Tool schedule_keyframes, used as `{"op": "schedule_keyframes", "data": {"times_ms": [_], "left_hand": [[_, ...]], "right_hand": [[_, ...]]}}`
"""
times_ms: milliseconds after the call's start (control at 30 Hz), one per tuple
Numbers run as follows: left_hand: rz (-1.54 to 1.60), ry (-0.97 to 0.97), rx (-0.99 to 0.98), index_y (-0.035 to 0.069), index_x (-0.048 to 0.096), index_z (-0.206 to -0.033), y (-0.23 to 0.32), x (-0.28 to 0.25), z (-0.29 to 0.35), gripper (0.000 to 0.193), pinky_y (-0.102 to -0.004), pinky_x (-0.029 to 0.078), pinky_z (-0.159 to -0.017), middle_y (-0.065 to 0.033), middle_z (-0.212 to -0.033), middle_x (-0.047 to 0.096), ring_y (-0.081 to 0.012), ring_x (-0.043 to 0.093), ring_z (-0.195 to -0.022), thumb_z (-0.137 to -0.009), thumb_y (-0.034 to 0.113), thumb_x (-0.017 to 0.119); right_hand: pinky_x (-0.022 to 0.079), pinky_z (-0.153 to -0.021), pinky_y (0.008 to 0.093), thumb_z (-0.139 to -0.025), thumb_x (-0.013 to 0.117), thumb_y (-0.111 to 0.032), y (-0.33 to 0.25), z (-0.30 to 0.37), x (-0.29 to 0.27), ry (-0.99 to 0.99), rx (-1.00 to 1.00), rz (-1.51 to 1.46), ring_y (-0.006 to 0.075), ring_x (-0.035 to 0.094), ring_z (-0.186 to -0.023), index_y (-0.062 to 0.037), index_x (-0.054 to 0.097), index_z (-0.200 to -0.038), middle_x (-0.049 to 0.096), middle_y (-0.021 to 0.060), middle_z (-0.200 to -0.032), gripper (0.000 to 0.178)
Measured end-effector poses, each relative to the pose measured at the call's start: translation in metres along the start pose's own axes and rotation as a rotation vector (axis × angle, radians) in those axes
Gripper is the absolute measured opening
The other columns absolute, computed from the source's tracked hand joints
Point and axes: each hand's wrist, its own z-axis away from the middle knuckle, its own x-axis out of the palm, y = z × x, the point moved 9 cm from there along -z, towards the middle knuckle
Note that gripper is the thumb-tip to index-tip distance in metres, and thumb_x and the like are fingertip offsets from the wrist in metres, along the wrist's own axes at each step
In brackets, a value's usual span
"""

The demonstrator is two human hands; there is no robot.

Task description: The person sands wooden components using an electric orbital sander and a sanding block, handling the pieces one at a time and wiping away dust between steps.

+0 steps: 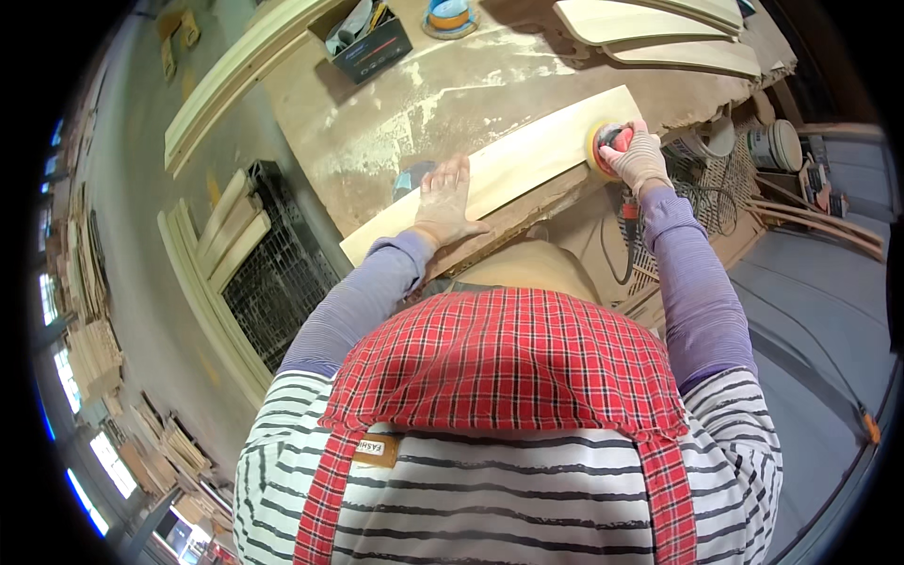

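In the head view, the step in hand appears to be sanding: the right hand [645,162] is curled over the top of a sander [608,139], gripping it against the far right end of a pale board [551,134]. The board lies slantwise on the bench [358,169], along the edge nearest the person. The left hand [446,200] grips nothing; it is spread flat, palm down, on the board toward its left end, fingers reaching across and thumb out toward the near edge, seemingly to steady it. The next move would call for keeping that hand firm and the sander's disc level, so the end is not rounded over. Counted, there are two hands, one sander, one board and one bench. On the bench's far side stand one box [374,55] of small items and, at the right, a pile of panels [650,26], at least three, though the frame cuts it off. Beside the bench are two buckets [776,147] on the right and one black crate [282,273] on the left.
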Motion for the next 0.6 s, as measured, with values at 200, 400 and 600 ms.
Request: {"op": "schedule_keyframes", "data": {"times_ms": [200, 400, 600], "left_hand": [[-0.069, -0.252, 0.086, -0.005, 0.027, -0.15, 0.002, -0.027, -0.015, 0.109, -0.0517, 0.037, -0.108, -0.0268, -0.147, 0.037, -0.042, 0.039, -0.135, -0.068, 0.043, 0.079], [0.197, -0.225, 0.279, -0.003, 0.05, -0.135, -0.032, -0.052, -0.03, 0.061, -0.0455, 0.048, -0.099, -0.0273, -0.124, 0.06, -0.0406, 0.06, -0.114, -0.08, 0.019, 0.063], [-0.09, 0.007, 0.195, 0.003, 0.054, -0.131, -0.015, -0.041, -0.009, 0.048, -0.0435, 0.054, -0.088, -0.0213, -0.119, 0.065, -0.0355, 0.066, -0.107, -0.085, 0.016, 0.062]], "right_hand": [[0.05, -0.095, 0.0411, -0.071, 0.085, -0.026, 0.025, 0.064, -0.008, 0.021, -0.078, -0.262, 0.0378, 0.062, -0.108, -0.0107, 0.052, -0.129, 0.056, 0.0229, -0.12, 0.068], [0.053, -0.087, 0.0436, -0.075, 0.081, -0.03, 0.031, 0.123, -0.061, 0.32, -0.095, -0.253, 0.0375, 0.064, -0.099, -0.017, 0.053, -0.128, 0.057, 0.0184, -0.111, 0.062], [0.055, -0.088, 0.044, -0.078, 0.074, -0.026, -0.105, 0.149, -0.036, 0.191, -0.373, -0.168, 0.0383, 0.063, -0.102, -0.0189, 0.056, -0.12, 0.054, 0.018, -0.122, 0.046]]}}
